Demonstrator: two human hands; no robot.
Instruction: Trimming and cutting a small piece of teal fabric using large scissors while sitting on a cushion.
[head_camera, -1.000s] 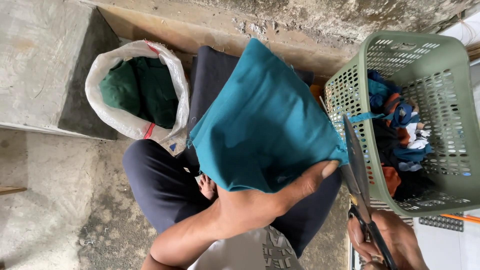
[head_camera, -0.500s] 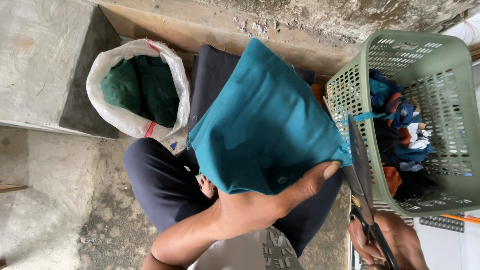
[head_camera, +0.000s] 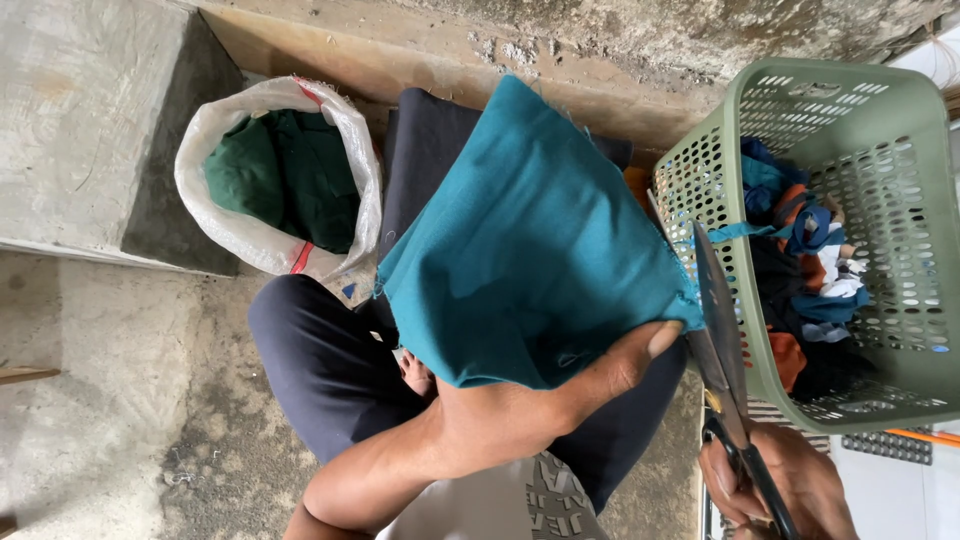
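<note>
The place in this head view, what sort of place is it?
Probably a rough home or back-yard spot for cutting cloth scraps. The floor is bare concrete, a white sack holds green cloth, a green plastic basket holds mixed pieces, and the person cuts teal fabric with scissors.

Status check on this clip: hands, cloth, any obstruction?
Left hand grips teal cloth. Right hand holds scissors, blades at cloth's edge. Green basket close beside blades.
</note>
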